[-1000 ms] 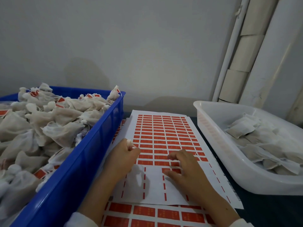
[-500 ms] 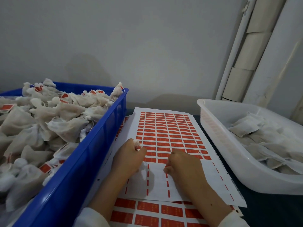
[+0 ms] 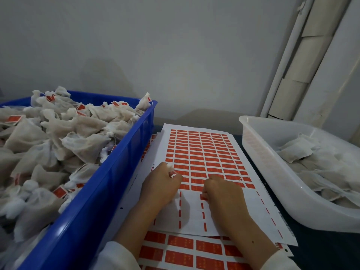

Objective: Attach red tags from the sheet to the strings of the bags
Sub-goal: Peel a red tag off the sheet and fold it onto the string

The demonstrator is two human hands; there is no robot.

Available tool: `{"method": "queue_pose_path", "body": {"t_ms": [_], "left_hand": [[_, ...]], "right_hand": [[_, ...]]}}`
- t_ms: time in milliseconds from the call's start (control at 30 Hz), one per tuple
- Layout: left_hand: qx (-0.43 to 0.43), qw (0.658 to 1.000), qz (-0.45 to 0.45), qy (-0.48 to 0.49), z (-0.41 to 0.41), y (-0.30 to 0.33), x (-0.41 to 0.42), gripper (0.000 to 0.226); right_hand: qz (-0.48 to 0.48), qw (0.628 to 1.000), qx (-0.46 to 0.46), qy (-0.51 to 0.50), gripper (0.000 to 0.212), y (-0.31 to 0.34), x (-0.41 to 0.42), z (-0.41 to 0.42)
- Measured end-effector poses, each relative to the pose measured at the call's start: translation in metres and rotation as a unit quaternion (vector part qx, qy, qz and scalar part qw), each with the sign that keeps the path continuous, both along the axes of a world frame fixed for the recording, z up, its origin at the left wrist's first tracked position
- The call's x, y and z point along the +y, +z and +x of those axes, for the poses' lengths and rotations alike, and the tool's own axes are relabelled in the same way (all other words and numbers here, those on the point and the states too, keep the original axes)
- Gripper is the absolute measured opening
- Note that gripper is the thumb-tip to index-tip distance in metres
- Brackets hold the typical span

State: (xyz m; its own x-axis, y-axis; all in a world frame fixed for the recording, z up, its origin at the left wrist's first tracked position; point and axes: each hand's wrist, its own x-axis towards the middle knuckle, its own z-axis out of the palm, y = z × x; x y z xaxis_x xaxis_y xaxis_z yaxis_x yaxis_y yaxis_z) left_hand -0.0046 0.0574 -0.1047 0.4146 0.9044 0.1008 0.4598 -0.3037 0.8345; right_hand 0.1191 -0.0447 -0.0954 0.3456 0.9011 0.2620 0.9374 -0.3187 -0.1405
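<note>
The blue crate [image 3: 109,184] on the left is heaped with tagged bags [image 3: 58,145]; the white tub [image 3: 272,172] on the right holds untagged bags [image 3: 298,149], and the dark counter [image 3: 331,256] carries both. Between them lies the sheet [image 3: 202,156], red tags filling its far rows, its near rows stripped bare, with another sheet [image 3: 185,248] under its near edge. The left hand [image 3: 161,186] has its grip curled round a small bag [image 3: 169,167], whose white tip pokes out by the thumb at the sheet's left side. The right hand [image 3: 224,191] has fingers curled at the nearest full row, apparently pinching a red tag [image 3: 203,197], though the fingertips hide the contact. To do it well, peel slowly from one corner, keep the adhesive off the fingers, then fold the tag squarely over the string, which is too fine to see here.
</note>
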Motion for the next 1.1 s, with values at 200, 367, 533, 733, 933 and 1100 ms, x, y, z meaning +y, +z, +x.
{"method": "queue_pose_path", "body": {"t_ms": [200, 367, 533, 733, 933, 1100], "left_hand": [[0.011, 1.0, 0.001, -0.004, 0.002, 0.005, -0.005, 0.002], [0.019, 0.999, -0.034, -0.003, 0.004, 0.01, -0.011, 0.022], [0.007, 1.0, -0.022, -0.008, 0.004, 0.01, -0.014, 0.026], [0.016, 1.0, -0.006, -0.021, 0.004, 0.01, -0.016, 0.024], [0.021, 0.999, -0.013, -0.034, 0.002, 0.011, -0.017, 0.02], [0.039, 0.999, -0.009, -0.035, 0.003, 0.012, -0.017, 0.022]], "right_hand": [[-0.035, 0.999, 0.009, -0.022, 0.025, 0.004, 0.004, 0.001], [-0.03, 0.999, 0.007, -0.016, 0.022, 0.001, 0.005, 0.0], [-0.022, 0.999, 0.022, -0.03, 0.02, 0.0, 0.007, 0.002], [-0.016, 0.999, -0.002, -0.038, 0.021, -0.003, 0.007, -0.002], [-0.014, 0.999, -0.009, -0.035, 0.02, -0.004, 0.007, -0.002], [-0.03, 0.998, 0.023, -0.052, 0.021, 0.0, 0.01, 0.0]]}}
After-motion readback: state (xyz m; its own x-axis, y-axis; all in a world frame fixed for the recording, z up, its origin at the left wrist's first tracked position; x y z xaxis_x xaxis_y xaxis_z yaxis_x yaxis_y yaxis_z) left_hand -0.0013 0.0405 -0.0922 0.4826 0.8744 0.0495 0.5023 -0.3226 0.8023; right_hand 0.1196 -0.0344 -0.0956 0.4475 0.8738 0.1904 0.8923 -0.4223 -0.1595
